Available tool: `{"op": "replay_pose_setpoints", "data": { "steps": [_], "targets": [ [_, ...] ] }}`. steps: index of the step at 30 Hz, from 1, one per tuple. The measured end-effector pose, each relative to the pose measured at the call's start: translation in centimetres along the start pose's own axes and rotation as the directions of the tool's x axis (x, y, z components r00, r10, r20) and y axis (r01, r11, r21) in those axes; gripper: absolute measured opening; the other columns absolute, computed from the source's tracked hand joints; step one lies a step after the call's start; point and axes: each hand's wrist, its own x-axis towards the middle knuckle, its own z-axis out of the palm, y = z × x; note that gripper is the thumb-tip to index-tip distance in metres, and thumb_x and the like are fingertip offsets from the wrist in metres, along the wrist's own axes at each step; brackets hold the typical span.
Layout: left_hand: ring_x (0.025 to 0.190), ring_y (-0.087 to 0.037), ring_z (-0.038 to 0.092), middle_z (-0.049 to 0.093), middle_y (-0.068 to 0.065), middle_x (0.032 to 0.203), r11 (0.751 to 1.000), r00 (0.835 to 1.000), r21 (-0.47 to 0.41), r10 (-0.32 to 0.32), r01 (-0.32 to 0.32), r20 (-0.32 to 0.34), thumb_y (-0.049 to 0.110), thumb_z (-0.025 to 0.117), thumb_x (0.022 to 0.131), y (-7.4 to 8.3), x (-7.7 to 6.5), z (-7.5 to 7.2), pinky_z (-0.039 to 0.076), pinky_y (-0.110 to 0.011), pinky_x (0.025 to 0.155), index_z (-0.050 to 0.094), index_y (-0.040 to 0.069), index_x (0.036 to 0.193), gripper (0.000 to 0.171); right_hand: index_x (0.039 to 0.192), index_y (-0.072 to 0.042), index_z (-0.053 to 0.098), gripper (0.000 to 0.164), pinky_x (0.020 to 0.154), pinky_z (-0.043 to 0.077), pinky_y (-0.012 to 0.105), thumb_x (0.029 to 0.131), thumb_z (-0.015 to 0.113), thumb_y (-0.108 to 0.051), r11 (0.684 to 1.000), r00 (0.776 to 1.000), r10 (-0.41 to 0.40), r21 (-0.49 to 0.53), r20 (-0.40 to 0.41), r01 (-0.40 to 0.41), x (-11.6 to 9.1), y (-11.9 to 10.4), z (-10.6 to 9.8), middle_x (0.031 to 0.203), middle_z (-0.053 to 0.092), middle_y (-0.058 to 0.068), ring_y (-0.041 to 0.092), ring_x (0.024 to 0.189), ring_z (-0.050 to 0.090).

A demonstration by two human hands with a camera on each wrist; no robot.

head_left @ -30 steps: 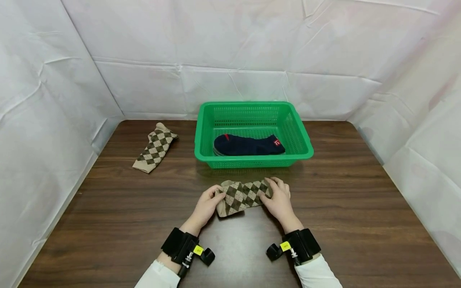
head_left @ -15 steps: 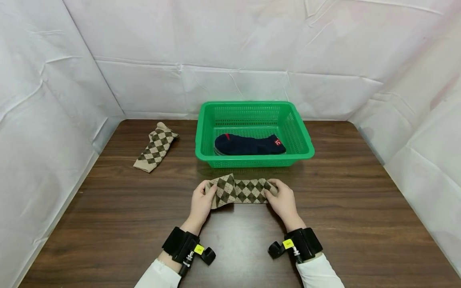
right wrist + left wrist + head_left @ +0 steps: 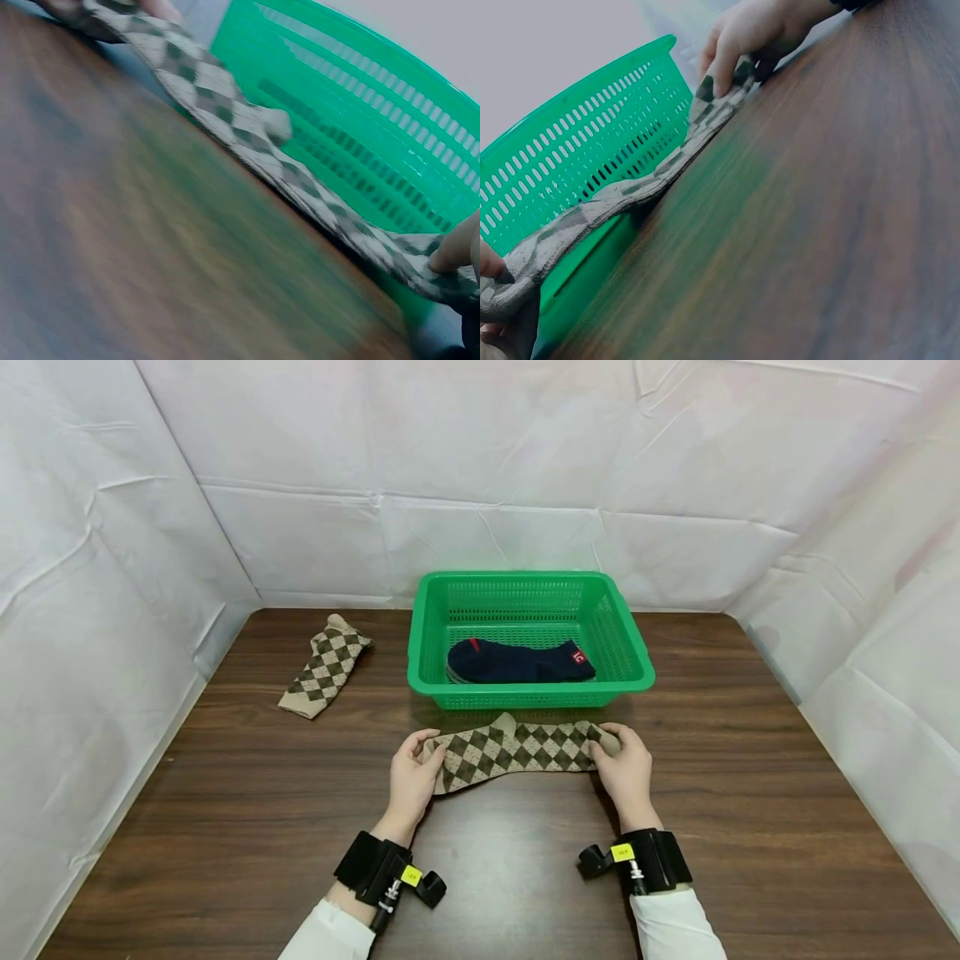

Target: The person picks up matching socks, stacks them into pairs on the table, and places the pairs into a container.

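A beige and dark green argyle sock (image 3: 517,750) is stretched lengthwise between both hands, just in front of the green basket. My left hand (image 3: 408,777) pinches its left end between thumb and fingers. At the opposite end, the right hand (image 3: 626,770) grips the fabric near the toe, thumb on top. The sock's heel bump points toward the basket. In the left wrist view the sock (image 3: 622,196) runs as a narrow band close over the table, and the right wrist view shows the sock (image 3: 247,139) from the other side.
Behind the hands stands the green plastic basket (image 3: 531,697), with dark navy socks (image 3: 521,662) lying in it. Another argyle sock (image 3: 326,667) lies on the wooden table (image 3: 225,827) at the back left. White sheets (image 3: 480,460) enclose the table's back and sides.
The bunched, folded sock has been drawn out to its full length. My right hand has moved right and slightly away from me, the left hand a little to the left.
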Motion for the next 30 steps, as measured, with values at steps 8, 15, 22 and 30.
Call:
{"op": "replay_pose_setpoints", "data": {
  "steps": [8,15,22,30],
  "targets": [
    [0.070,-0.010,0.045,0.058,-0.017,0.115,1.000,1.000,-0.010,0.002,-0.002,0.006,0.000,0.054,0.092,-0.2,0.2,-0.1,0.036,-0.021,0.062,0.057,-0.005,0.116,0.025,0.109,0.001,0.064,0.023,0.088,0.042,0.050,0.088,0.059,-0.003,1.000,0.998,-0.015,0.021,-0.056,0.016,0.2,0.5,-0.7,0.112,0.058,0.021,0.038,0.102,0.053],
    [0.044,-0.002,0.026,0.058,-0.013,0.094,0.998,0.999,-0.068,-0.010,0.013,0.036,-0.004,0.054,0.090,-0.3,0.3,-0.1,0.030,-0.019,0.048,0.054,-0.006,0.115,0.025,0.097,0.002,0.068,0.013,0.091,0.042,0.052,0.088,0.059,0.001,0.998,0.989,-0.056,-0.001,-0.133,0.057,0.4,0.8,-0.9,0.107,0.060,0.020,0.039,0.105,0.055],
    [0.061,-0.001,0.051,0.056,-0.025,0.113,0.991,0.996,-0.131,0.006,0.006,0.091,-0.011,0.051,0.089,-0.5,0.2,0.0,0.040,-0.016,0.057,0.051,-0.009,0.117,0.028,0.089,0.004,0.068,0.008,0.093,0.041,0.051,0.087,0.060,0.003,0.996,0.973,-0.084,0.004,-0.213,0.087,0.7,1.7,-1.5,0.102,0.061,0.020,0.038,0.102,0.055],
    [0.102,-0.028,0.062,0.060,-0.026,0.108,0.992,0.989,-0.063,0.116,-0.110,0.093,-0.021,0.040,0.087,-0.6,0.4,0.0,0.048,-0.024,0.088,0.056,-0.011,0.109,0.029,0.091,0.005,0.067,0.010,0.093,0.041,0.052,0.088,0.058,0.003,0.999,0.968,-0.041,0.012,-0.248,0.045,0.8,1.8,-2.0,0.105,0.057,0.020,0.040,0.104,0.053]
  ]
}}
